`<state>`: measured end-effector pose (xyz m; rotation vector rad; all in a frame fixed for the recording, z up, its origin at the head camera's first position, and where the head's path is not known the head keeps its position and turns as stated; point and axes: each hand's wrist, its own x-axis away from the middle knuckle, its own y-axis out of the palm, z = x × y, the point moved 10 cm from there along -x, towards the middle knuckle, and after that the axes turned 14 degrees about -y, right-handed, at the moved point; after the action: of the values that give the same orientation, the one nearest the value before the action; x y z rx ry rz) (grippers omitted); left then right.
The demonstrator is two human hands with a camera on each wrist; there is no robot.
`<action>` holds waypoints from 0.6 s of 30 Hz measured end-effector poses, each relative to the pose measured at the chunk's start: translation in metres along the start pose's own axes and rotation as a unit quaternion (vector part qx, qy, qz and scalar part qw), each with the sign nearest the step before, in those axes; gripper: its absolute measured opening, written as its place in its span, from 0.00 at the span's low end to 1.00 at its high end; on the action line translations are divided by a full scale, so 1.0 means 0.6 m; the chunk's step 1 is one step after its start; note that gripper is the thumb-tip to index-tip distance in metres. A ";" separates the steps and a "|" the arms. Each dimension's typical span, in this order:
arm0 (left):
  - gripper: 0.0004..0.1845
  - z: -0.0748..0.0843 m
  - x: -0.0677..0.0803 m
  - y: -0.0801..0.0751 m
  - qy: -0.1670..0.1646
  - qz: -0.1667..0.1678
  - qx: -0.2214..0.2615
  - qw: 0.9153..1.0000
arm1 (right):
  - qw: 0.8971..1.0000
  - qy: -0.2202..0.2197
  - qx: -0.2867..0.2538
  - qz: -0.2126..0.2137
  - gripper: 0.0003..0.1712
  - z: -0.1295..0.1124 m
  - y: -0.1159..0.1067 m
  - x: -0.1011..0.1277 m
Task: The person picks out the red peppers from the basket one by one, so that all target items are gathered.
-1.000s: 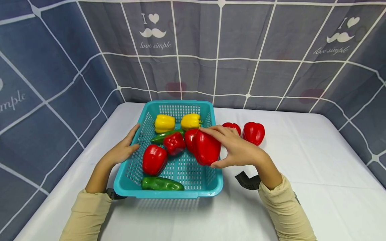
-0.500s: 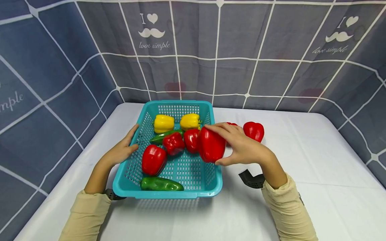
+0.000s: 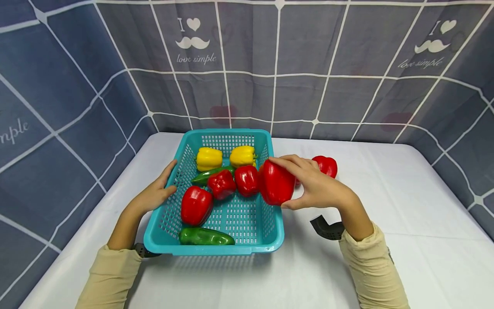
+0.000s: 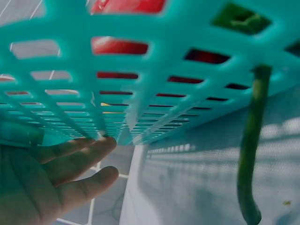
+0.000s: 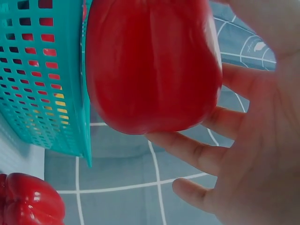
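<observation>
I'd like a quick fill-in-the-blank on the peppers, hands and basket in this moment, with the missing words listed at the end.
1. The pepper held by the right hand is ____ in colour.
2. The left hand touches the ____ side of the basket.
3. The two far-end peppers in the basket are ____ in colour.
4. The green peppers seen inside the basket number ____.

Missing words: red; left; yellow; two.

Right grip (image 3: 317,183) holds large red pepper (image 3: 276,183) by right rim of teal basket (image 3: 216,250); left grip (image 3: 155,192) at opposite side. Inside: two yellow peppers (image 3: 209,159), three red peppers (image 3: 197,206), two green peppers (image 3: 206,236). Another red pepper (image 3: 327,166) beyond, on white bench (image 3: 417,266).
</observation>
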<state>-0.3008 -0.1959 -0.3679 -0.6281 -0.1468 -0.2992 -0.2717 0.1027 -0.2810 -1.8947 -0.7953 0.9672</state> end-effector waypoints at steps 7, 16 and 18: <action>0.40 -0.002 -0.001 -0.001 0.000 0.002 0.001 1.000 | 1.000 -0.013 0.004 0.016 0.54 0.003 -0.012 0.006; 0.40 0.000 0.000 0.000 0.000 0.001 0.000 1.000 | 0.999 -0.013 -0.018 0.023 0.54 0.016 -0.017 0.019; 0.40 0.000 0.000 0.000 0.001 0.001 0.000 1.000 | 1.000 -0.005 -0.021 0.023 0.54 0.023 -0.017 0.024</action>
<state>-0.3010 -0.1959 -0.3679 -0.6275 -0.1453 -0.2977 -0.2776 0.1245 -0.2811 -1.9535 -0.7873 0.9945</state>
